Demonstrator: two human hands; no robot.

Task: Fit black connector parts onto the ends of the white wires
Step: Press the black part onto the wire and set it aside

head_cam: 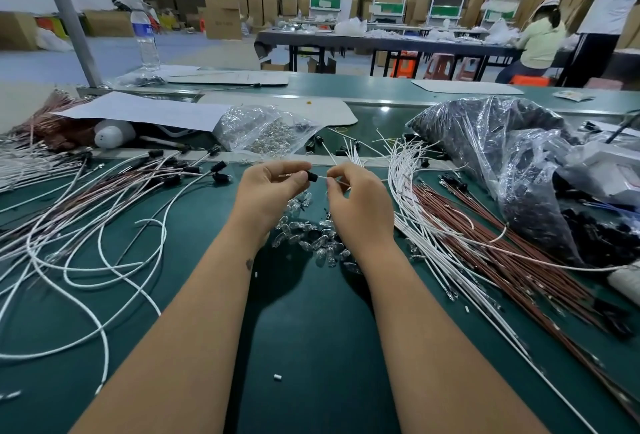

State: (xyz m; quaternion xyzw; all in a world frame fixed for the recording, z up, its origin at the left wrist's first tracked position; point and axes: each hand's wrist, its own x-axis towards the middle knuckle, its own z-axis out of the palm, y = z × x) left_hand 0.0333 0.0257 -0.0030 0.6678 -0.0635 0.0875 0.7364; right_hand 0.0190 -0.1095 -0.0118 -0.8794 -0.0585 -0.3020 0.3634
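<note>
My left hand (268, 185) pinches a small black connector part (312, 176) between thumb and fingers, above the green table (311, 329). My right hand (356, 196) pinches a white wire (322, 177) whose end runs into the connector. To the left lies a heap of white and brown wires (104, 211), several with black connectors (219, 166) fitted on their ends. On the right lies a bundle of bare white wires (415, 198) beside brown wires (502, 253).
Small clear glass bulbs (311, 239) lie under my hands. A clear bag of bulbs (266, 132) sits behind them, a large bag of black parts (502, 156) at right. A water bottle (145, 35) stands at back left. Two people work at a far table.
</note>
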